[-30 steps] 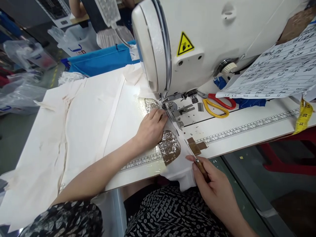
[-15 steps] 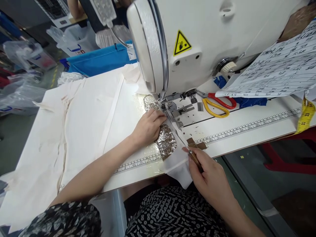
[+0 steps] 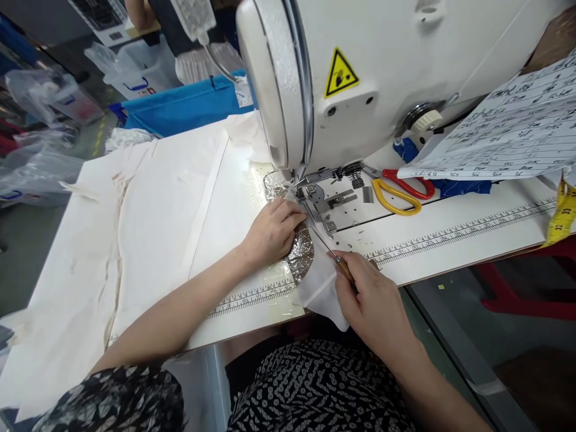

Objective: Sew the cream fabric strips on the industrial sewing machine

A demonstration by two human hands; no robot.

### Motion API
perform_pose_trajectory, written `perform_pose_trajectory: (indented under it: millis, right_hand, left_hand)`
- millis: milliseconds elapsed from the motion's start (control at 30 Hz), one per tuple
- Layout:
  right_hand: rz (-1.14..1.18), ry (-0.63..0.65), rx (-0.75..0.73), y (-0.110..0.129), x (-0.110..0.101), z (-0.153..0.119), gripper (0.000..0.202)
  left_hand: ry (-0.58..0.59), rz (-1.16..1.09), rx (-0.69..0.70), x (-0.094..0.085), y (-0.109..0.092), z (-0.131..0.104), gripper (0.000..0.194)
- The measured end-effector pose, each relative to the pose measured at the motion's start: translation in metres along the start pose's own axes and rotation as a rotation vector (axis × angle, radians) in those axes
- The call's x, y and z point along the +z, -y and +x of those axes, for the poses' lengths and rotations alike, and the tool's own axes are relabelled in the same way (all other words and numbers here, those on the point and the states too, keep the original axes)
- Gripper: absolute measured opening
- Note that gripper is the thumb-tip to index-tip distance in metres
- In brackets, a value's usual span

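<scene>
My right hand (image 3: 371, 300) is closed round the wooden handle of an awl (image 3: 345, 270), whose thin metal shaft points up and left at the machine's presser foot. Beneath it a piece of white cloth (image 3: 321, 282) runs from the foot to the table's front edge and hangs over it. My left hand (image 3: 275, 231), fingers together and curled, presses the cloth's edge just in front of the needle area. The fingertips partly hide the cloth there. A brown patch under shiny clear tape (image 3: 300, 255) lies on the table beside my left hand.
The white sewing machine head (image 3: 351, 132) rises over the work. Scissors with red and yellow handles (image 3: 398, 195) lie to its right, near a handwritten sheet (image 3: 504, 132) and a yellow tape measure (image 3: 560, 219). Large white cloth (image 3: 157, 216) covers the table's left. Another person stands behind.
My right hand and the awl have moved slightly left and up, towards the presser foot. The white cloth has shifted the same way. My left hand stays nearly in place.
</scene>
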State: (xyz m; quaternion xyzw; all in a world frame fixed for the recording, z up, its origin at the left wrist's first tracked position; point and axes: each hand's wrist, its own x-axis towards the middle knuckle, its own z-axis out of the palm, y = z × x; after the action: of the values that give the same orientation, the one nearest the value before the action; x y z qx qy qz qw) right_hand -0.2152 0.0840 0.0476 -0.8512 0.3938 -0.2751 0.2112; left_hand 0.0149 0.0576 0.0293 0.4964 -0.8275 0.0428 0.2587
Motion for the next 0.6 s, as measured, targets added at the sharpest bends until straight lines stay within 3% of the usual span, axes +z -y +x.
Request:
perform_pose_trajectory:
  millis: [300,400,600]
  right_hand:
    - [-0.116,0.016,-0.019,-0.004,0.008,0.014,0.026]
    - [-0.17,0.009,-0.027,-0.003,0.012,0.019,0.027]
    - [-0.273,-0.014,-0.053,-0.003,0.015,0.026,0.028]
  left_hand:
    - [0.004,0.034,-0.059,0.001,0.0,0.001,0.032]
    - [-0.026,0.011,-0.021,0.0,0.0,0.001,0.03]
    - [0.025,0.056,-0.03,0.001,0.001,0.002,0.029]
